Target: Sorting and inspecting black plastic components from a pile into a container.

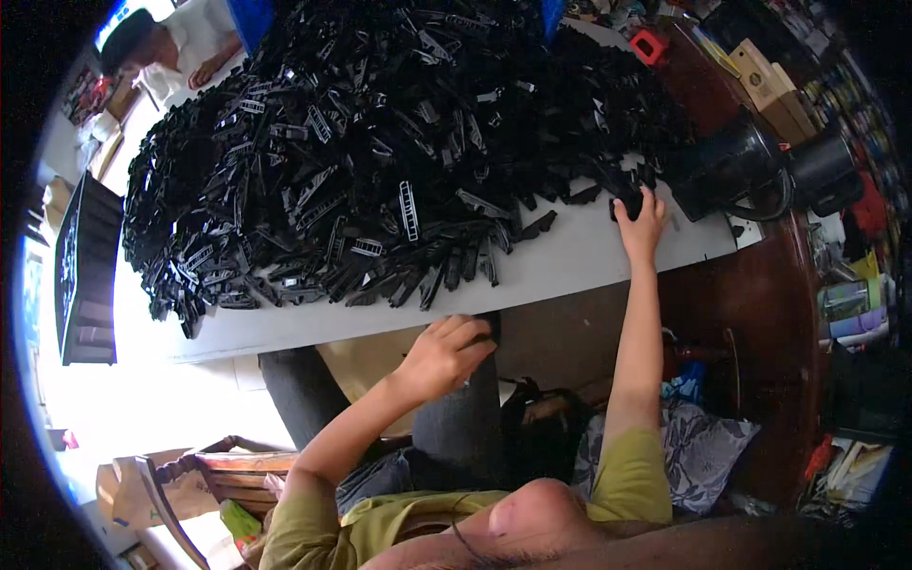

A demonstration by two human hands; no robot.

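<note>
Your right hand is stretched far forward on a straight arm, fingers curled down. Your left hand stays close, elbow bent, fingers loosely curled.

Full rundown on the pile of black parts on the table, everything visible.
The pile of black parts is a big loose heap of long, narrow pieces, many slotted like small ladders, seemingly plastic. They lie jumbled at all angles, covering most of the grey table and leaving its near edge bare. The right hand touches parts at the heap's right end. The left hand sits at the table's near edge, apart from the heap. A black jug stands beside it.
</note>
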